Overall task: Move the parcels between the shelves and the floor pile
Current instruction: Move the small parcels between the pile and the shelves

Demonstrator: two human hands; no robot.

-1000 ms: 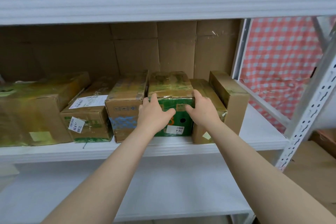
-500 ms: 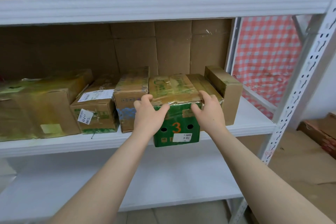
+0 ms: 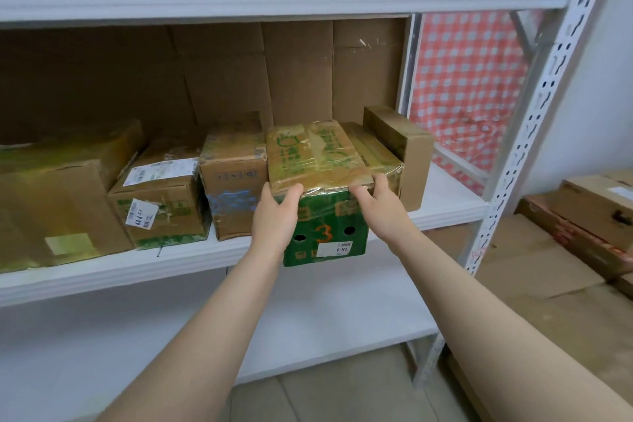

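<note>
Two hands hold one green parcel (image 3: 325, 226) marked with an orange 3. The left hand (image 3: 275, 216) and right hand (image 3: 382, 207) each curl over a top front corner. The parcel juts out past the front edge of the middle shelf (image 3: 102, 271). Five other cardboard boxes stand on that shelf: three to its left (image 3: 233, 188), two to its right (image 3: 407, 154). The floor pile (image 3: 582, 226) lies on the right, beyond the shelf post.
</note>
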